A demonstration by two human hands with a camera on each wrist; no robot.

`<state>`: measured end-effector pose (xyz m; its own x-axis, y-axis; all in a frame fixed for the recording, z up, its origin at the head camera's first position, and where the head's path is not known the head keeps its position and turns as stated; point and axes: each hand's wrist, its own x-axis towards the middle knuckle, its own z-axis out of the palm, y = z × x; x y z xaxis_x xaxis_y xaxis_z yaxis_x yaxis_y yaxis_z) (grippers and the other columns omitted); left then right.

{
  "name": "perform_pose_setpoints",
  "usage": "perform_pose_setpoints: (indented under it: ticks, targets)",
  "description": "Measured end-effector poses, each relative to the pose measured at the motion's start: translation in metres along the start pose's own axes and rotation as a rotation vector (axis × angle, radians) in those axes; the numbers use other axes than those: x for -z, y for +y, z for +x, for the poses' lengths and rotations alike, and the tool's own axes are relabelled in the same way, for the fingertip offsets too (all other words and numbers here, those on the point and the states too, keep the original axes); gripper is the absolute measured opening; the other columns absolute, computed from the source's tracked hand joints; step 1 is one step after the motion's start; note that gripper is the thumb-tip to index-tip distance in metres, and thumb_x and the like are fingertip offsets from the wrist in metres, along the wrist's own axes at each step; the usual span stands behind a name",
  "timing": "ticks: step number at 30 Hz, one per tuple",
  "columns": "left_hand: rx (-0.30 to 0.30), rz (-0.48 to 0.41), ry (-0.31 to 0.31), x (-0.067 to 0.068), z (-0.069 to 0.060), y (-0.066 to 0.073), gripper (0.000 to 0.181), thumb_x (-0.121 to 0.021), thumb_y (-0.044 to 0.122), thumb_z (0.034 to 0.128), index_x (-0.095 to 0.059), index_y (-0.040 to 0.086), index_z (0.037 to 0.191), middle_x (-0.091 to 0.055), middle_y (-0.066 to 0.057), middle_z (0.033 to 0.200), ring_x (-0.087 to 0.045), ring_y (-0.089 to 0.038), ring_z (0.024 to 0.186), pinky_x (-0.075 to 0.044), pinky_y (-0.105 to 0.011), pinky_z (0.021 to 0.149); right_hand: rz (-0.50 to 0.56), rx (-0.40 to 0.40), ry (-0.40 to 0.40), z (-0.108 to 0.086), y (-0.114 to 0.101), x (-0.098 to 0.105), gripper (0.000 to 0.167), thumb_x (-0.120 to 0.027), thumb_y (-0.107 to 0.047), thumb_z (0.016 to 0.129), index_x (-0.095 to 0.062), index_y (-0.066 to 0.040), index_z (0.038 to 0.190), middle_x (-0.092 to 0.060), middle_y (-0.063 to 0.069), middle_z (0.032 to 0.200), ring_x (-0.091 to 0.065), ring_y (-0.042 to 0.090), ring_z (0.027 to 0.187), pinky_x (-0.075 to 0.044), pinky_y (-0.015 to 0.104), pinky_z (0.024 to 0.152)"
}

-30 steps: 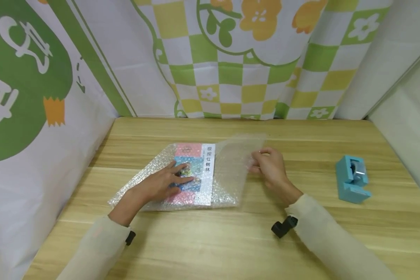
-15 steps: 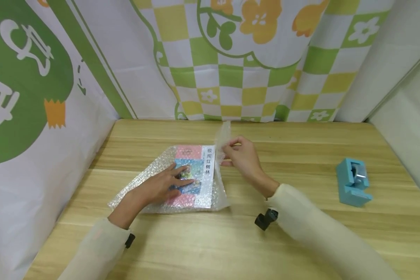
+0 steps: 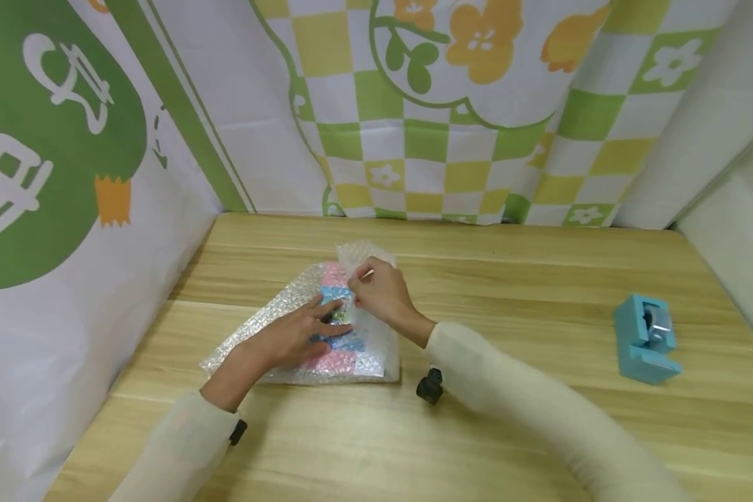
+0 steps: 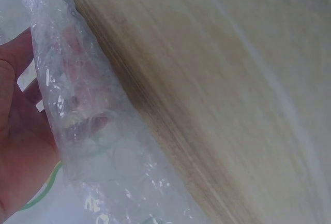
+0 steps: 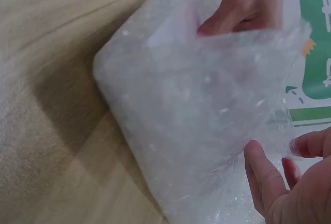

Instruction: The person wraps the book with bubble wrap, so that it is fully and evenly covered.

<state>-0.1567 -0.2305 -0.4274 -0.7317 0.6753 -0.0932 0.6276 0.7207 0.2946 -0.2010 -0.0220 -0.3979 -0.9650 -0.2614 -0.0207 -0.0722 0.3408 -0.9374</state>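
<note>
A book with a pink and blue cover [image 3: 332, 362] lies on bubble wrap [image 3: 288, 296] on the table. My left hand [image 3: 291, 333] rests on the book with its fingers spread. At the right, my right hand [image 3: 385, 293] pinches the edge of a bubble wrap flap [image 3: 379, 341], which is folded over the book's right side and hides its white title strip in part. In the right wrist view this flap [image 5: 181, 105] slants up toward the right hand [image 5: 295, 182], and the left hand [image 5: 248, 6] shows behind it.
A blue tape dispenser [image 3: 643, 345] with a roll of clear tape stands at the right of the wooden table [image 3: 508, 272]. Patterned curtains [image 3: 427, 153] hang along the back edge, and a printed white sheet [image 3: 100, 279] borders the left side.
My right hand has moved left, carrying the bubble wrap edge from beyond the book's right side to over its cover. My left hand has stayed on the book.
</note>
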Motion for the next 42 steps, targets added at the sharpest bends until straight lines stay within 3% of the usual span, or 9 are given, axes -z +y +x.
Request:
perform_pose_setpoints:
  ticks: [4, 8, 13, 15, 21, 25, 29, 36, 42]
  targets:
    - [0.012, -0.001, -0.002, -0.001, 0.0, 0.0, 0.049, -0.072, 0.015, 0.0938, -0.06, 0.02, 0.141, -0.031, -0.016, 0.159, -0.02, -0.054, 0.142, -0.04, -0.058, 0.104, -0.115, 0.012, -0.01, 0.004, 0.01, -0.005, 0.01, -0.065, -0.014, 0.094, -0.064, -0.004, 0.095, -0.072, 0.009, 0.08, -0.07, 0.02, 0.065, -0.053, 0.026, 0.059]
    - [0.021, -0.005, -0.008, -0.002, 0.0, 0.001, 0.048, -0.072, 0.015, 0.0937, -0.061, 0.02, 0.14, -0.031, -0.015, 0.159, -0.02, -0.053, 0.142, -0.039, -0.058, 0.105, -0.225, 0.03, -0.027, 0.007, 0.018, -0.007, 0.012, -0.065, -0.018, 0.093, -0.065, -0.005, 0.094, -0.072, 0.008, 0.086, -0.067, 0.018, 0.073, -0.052, 0.029, 0.064]
    - [0.022, 0.016, -0.011, -0.002, 0.0, 0.003, 0.048, -0.073, 0.016, 0.0935, -0.061, 0.02, 0.14, -0.032, -0.017, 0.158, -0.022, -0.055, 0.141, -0.04, -0.059, 0.103, -0.253, 0.026, -0.1, 0.009, 0.022, -0.003, 0.027, -0.061, -0.031, 0.098, -0.067, -0.006, 0.104, -0.072, 0.009, 0.101, -0.067, 0.023, 0.09, -0.054, 0.036, 0.076]
    - [0.025, 0.018, -0.011, -0.002, 0.0, 0.003, 0.048, -0.072, 0.017, 0.0937, -0.061, 0.02, 0.14, -0.033, -0.019, 0.157, -0.022, -0.055, 0.141, -0.04, -0.059, 0.103, -0.263, 0.039, -0.144, 0.009, 0.024, -0.001, 0.028, -0.058, -0.03, 0.1, -0.067, -0.007, 0.112, -0.072, 0.009, 0.106, -0.068, 0.025, 0.096, -0.054, 0.039, 0.082]
    - [0.022, 0.036, -0.008, -0.001, -0.001, 0.003, 0.047, -0.071, 0.018, 0.0947, -0.06, 0.019, 0.141, -0.033, -0.021, 0.156, -0.022, -0.055, 0.141, -0.04, -0.058, 0.104, -0.491, 0.275, -0.271, 0.012, 0.037, 0.003, 0.038, -0.072, -0.015, 0.09, -0.067, -0.011, 0.128, -0.07, 0.004, 0.111, -0.057, 0.027, 0.111, -0.036, 0.046, 0.1]
    - [0.012, 0.039, -0.001, -0.002, -0.001, 0.002, 0.047, -0.071, 0.019, 0.0952, -0.06, 0.017, 0.14, -0.034, -0.022, 0.155, -0.023, -0.055, 0.14, -0.037, -0.059, 0.106, -0.671, 0.409, -0.286, 0.014, 0.045, 0.005, 0.042, -0.076, -0.026, 0.087, -0.07, -0.021, 0.127, -0.061, 0.006, 0.125, -0.041, 0.031, 0.125, -0.023, 0.057, 0.104]
    - [0.018, 0.038, -0.006, -0.002, 0.0, 0.001, 0.047, -0.07, 0.02, 0.0959, -0.059, 0.018, 0.141, -0.032, -0.02, 0.157, -0.021, -0.053, 0.142, -0.036, -0.058, 0.107, -0.749, 0.484, -0.306, 0.019, 0.05, 0.01, 0.041, -0.073, -0.036, 0.088, -0.07, -0.024, 0.127, -0.05, 0.01, 0.141, -0.032, 0.034, 0.137, -0.011, 0.066, 0.111]
    - [0.015, 0.054, 0.023, -0.003, -0.004, -0.002, 0.049, -0.071, 0.021, 0.0953, -0.058, 0.021, 0.143, -0.031, -0.018, 0.158, -0.021, -0.051, 0.143, -0.039, -0.058, 0.105, -0.759, 0.476, -0.513, 0.027, 0.045, 0.021, 0.055, -0.069, -0.041, 0.094, -0.056, -0.021, 0.143, -0.035, 0.015, 0.156, -0.023, 0.031, 0.147, 0.001, 0.07, 0.112]
    - [0.005, 0.026, 0.103, -0.005, -0.012, -0.002, 0.044, -0.072, 0.022, 0.0939, -0.064, 0.014, 0.137, -0.045, -0.023, 0.148, -0.036, -0.047, 0.138, -0.042, -0.056, 0.103, -0.8, 0.446, -0.566, 0.027, 0.04, 0.023, 0.063, -0.071, -0.046, 0.091, -0.052, -0.021, 0.146, -0.03, 0.015, 0.159, -0.019, 0.031, 0.149, -0.002, 0.069, 0.112]
